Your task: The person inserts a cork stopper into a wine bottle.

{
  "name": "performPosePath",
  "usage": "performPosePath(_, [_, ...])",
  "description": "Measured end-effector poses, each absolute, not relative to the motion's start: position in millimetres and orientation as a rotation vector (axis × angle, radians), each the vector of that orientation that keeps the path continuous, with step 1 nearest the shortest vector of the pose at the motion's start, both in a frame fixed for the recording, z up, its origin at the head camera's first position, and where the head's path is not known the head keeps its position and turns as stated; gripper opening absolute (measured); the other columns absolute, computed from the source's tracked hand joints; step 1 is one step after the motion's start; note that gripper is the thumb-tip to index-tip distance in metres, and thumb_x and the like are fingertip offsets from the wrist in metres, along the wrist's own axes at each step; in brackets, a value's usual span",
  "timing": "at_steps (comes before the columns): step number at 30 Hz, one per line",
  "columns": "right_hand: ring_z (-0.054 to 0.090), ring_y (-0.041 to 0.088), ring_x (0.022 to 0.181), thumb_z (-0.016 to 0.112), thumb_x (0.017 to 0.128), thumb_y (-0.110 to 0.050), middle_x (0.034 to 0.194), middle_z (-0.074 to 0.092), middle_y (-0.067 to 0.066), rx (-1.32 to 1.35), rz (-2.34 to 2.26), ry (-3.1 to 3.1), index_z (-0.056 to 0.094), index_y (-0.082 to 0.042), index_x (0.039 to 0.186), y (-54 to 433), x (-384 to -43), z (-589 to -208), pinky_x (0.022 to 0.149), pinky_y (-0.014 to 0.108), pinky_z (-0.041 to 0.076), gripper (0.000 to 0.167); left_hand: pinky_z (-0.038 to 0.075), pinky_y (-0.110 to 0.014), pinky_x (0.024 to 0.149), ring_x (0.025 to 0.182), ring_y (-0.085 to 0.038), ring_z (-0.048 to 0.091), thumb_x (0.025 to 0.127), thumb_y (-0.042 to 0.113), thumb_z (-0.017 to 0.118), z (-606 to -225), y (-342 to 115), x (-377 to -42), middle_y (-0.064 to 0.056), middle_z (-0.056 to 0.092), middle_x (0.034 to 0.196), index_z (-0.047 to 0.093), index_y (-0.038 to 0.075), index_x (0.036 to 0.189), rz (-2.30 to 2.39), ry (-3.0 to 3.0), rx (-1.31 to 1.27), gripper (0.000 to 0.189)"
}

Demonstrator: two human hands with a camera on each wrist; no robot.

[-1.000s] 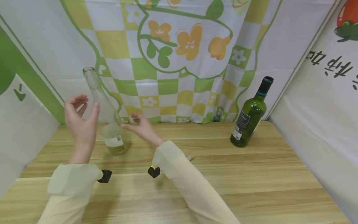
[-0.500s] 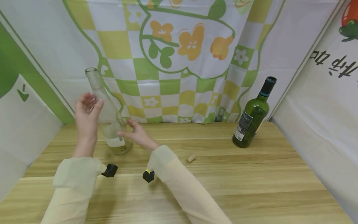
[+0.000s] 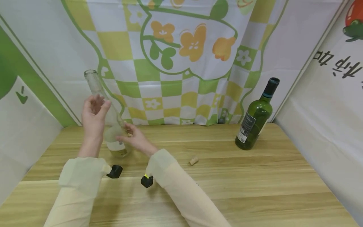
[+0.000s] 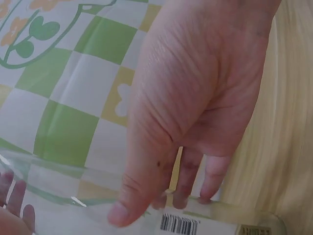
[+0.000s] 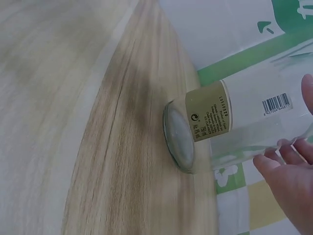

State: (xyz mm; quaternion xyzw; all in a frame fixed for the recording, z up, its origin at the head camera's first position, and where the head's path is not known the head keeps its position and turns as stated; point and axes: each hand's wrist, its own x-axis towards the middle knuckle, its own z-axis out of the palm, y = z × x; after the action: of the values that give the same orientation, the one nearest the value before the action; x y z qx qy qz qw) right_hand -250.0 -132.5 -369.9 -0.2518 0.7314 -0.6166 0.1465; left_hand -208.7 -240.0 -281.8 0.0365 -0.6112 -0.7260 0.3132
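A clear glass wine bottle [image 3: 116, 145] with a pale label stands upright at the table's left. My left hand [image 3: 93, 116] is at its upper body, fingers bent and thumb toward me; whether they touch the glass I cannot tell. Lower down, my right hand [image 3: 136, 137] holds the bottle's right side, thumb in front and fingers behind. The left wrist view shows a hand close up, with thumb and fingers either side of the bottle near its barcode [image 4: 178, 224]. In the right wrist view, fingertips [image 5: 269, 164] meet the glass above the round base [image 5: 179, 137].
A green wine bottle [image 3: 252, 123] with a dark neck stands upright at the back right. A small cork [image 3: 193, 160] lies on the wooden table [image 3: 255, 183], right of my right arm. A checked, flowered cloth [image 3: 181, 82] hangs behind.
My left hand has moved right, from beside the clear bottle to overlapping its upper body. My right hand has moved slightly down and left, closing around the bottle's side. The bottle has stayed put.
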Motion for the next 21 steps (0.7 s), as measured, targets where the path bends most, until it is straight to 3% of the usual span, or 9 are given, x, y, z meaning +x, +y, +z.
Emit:
performPosePath(5, [0.044, 0.020, 0.120, 0.069, 0.082, -0.015, 0.134, 0.045, 0.009, -0.748, -1.739, 2.142, 0.035, -0.004, 0.137, -130, -246, -368, 0.097, 0.025, 0.038, 0.066, 0.035, -0.022, 0.100, 0.108, -0.012, 0.048, 0.086, 0.011, 0.061, -280, -237, -206, 0.006, 0.054, 0.105, 0.052, 0.015, 0.105, -1.905, -1.623, 0.092, 0.021])
performPosePath(13, [0.046, 0.018, 0.114, 0.071, 0.080, -0.016, 0.130, 0.046, 0.008, -0.781, -1.651, 2.165, 0.037, -0.005, 0.135, -115, -236, -364, 0.090, 0.022, 0.042, 0.066, 0.030, -0.026, 0.104, 0.109, -0.011, 0.047, 0.087, 0.013, 0.061, -276, -233, -189, 0.006, 0.052, 0.113, 0.058, 0.016, 0.104, -1.939, -1.737, 0.035, 0.018])
performPosePath(21, [0.041, 0.017, 0.119, 0.069, 0.081, -0.022, 0.136, 0.037, 0.006, -0.845, -1.505, 2.151, 0.026, -0.008, 0.139, -97, -214, -354, 0.093, 0.023, 0.040, 0.073, 0.032, -0.023, 0.100, 0.106, -0.009, 0.050, 0.087, 0.010, 0.061, -274, -225, -163, 0.005, 0.057, 0.108, 0.059, 0.012, 0.108, -2.019, -1.756, -0.168, 0.021])
